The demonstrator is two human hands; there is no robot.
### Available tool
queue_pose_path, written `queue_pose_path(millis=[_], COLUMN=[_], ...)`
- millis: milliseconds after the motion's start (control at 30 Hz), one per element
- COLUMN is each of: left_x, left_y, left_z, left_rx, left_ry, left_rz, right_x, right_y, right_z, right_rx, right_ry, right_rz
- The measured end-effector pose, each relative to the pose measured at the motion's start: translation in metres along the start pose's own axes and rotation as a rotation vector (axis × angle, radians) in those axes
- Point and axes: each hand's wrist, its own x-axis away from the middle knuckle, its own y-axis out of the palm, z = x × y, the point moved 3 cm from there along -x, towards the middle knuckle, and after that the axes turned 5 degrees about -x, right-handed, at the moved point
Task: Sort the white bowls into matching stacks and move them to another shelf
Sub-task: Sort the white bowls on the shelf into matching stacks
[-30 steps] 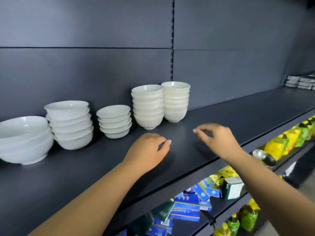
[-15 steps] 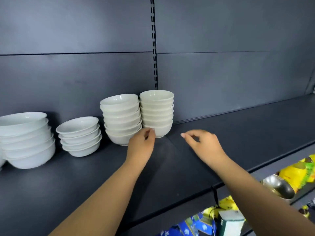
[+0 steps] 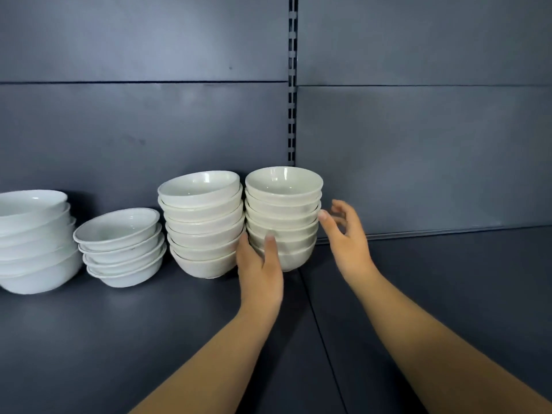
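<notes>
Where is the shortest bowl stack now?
Head view, left of centre: shortest stack sits on the shelf between the wide stack at the far left and a taller stack.

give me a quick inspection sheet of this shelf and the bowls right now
surface: dark grey shelf, a seam running front to back between the arms
job's things: four stacks of white bowls in a row: large stack cut by the left edge, low stack, tall stack, rightmost stack
clutter: nothing seen
hands: left hand holds the rightmost stack low on its left, thumb on its front; right hand open, fingers spread, at its right side
cables: nothing seen
surroundings: dark back panels, slotted upright
</notes>
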Motion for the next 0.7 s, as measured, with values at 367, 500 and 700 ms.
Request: queue_pose_path(millis=[367, 500, 700], left_x=[0.001, -0.004, -0.006], left_y=[0.039, 0.046, 0.046], left_z=[-0.001, -0.003, -0.007], left_rx=[0.087, 0.08, 0.096], left_ry=[-0.158, -0.13, -0.049], left_rz=[0.214, 0.265, 0.172], right_x=[-0.033, -0.039, -0.039], right_y=[0.033, 0.036, 0.032], right_z=[0.046, 0.052, 0.052], right_rx=[-0.386, -0.455, -0.464], right_ry=[-0.042, -0.03, -0.024], right_rz=[-0.37, -0.412, -0.409])
